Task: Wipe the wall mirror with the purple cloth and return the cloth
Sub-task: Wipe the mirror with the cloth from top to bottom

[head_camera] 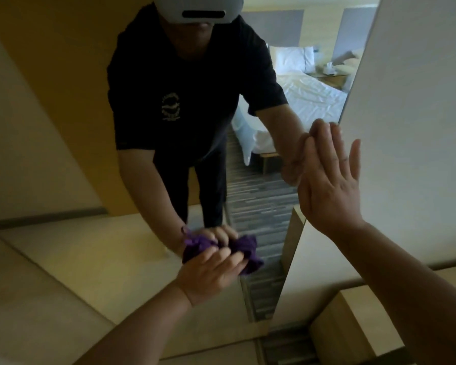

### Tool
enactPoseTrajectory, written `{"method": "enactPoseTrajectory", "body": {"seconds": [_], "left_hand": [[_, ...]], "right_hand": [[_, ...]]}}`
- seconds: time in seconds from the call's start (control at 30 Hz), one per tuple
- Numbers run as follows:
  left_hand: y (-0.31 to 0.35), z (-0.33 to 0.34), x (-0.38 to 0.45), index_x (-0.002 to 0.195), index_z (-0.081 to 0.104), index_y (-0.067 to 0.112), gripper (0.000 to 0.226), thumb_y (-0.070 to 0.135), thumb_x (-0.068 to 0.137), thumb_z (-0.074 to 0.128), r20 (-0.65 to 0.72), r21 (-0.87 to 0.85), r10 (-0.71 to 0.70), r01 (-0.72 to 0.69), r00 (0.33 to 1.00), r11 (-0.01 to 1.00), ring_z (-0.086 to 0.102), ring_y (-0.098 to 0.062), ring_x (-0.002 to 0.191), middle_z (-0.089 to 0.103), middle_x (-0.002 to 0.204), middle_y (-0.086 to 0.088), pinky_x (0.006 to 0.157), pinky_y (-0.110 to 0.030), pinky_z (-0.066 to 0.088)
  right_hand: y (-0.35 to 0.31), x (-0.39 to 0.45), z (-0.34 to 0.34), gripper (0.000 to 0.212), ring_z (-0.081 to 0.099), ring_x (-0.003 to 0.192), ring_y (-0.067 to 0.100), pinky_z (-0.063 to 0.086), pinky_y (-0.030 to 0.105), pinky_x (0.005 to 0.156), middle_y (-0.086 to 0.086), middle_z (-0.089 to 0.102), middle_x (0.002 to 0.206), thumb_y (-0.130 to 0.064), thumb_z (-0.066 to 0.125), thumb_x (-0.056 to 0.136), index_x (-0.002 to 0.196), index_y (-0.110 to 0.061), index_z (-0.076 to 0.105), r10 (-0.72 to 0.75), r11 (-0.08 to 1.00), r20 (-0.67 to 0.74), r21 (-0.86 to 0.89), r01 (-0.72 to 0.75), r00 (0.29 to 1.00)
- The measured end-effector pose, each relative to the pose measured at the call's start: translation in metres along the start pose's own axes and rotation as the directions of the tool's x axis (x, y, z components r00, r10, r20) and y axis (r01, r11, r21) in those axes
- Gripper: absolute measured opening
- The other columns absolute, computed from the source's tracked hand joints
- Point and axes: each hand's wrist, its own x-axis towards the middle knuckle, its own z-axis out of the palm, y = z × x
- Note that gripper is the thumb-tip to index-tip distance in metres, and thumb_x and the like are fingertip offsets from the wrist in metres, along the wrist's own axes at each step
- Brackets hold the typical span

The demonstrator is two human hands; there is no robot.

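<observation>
My left hand (211,275) bunches the crumpled purple cloth (248,255) under curled fingers against the tall frameless wall mirror (261,201). My right hand (329,185) rests flat, fingers straight, holding nothing. I'd press evenly, overlapping strokes outward from the fingertips.

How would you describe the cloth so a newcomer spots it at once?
Start at the tall wall mirror and look to its lower part. There the left hand presses a bunched purple cloth against the glass, the only vivid colour among beige and black.
</observation>
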Motion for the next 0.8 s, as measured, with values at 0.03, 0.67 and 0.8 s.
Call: {"method": "enactPoseTrajectory", "body": {"seconds": [0.03, 0.67, 0.8], "left_hand": [[0.010, 0.006, -0.010, 0.132, 0.062, 0.025, 0.036, 0.025, 0.096, 0.057, 0.036, -0.011, 0.003, -0.003, 0.999, 1.000, 0.054, -0.019, 0.107, 0.054, 0.127, 0.002, 0.096, -0.037, 0.036], [-0.134, -0.120, 0.254, 0.120, 0.072, 0.023, 0.028, 0.010, 0.096, 0.064, -0.462, -0.004, -0.356, 0.400, 0.812, 0.917, 0.061, -0.027, 0.101, 0.069, 0.114, -0.005, 0.086, -0.042, 0.045], [-0.118, -0.103, 0.252, 0.119, 0.073, 0.023, 0.026, 0.012, 0.097, 0.063, -0.484, 0.096, -0.302, 0.393, 0.821, 0.914, 0.065, -0.025, 0.093, 0.071, 0.110, -0.003, 0.083, -0.040, 0.046]], "right_hand": [[0.000, 0.000, 0.000, 0.049, 0.007, 0.150, 0.032, 0.007, 0.062, 0.119, 0.016, 0.019, 0.159, -0.019, 0.035, 0.105, 0.151, -0.005, 0.028, -0.003, 1.000, 0.001, 0.002, 0.003, 1.000], [0.058, 0.005, -0.036, 0.061, -0.010, 0.152, 0.025, 0.001, 0.056, 0.122, 0.013, -0.001, 0.166, -0.022, 0.030, 0.104, 0.158, -0.013, 0.004, 0.340, 0.939, 0.247, -0.035, -0.343, 0.907], [0.071, -0.005, -0.032, 0.061, -0.011, 0.151, 0.021, 0.002, 0.056, 0.122, 0.010, 0.000, 0.166, -0.019, 0.034, 0.102, 0.157, -0.012, 0.008, 0.309, 0.951, 0.268, -0.067, -0.303, 0.912]]}}
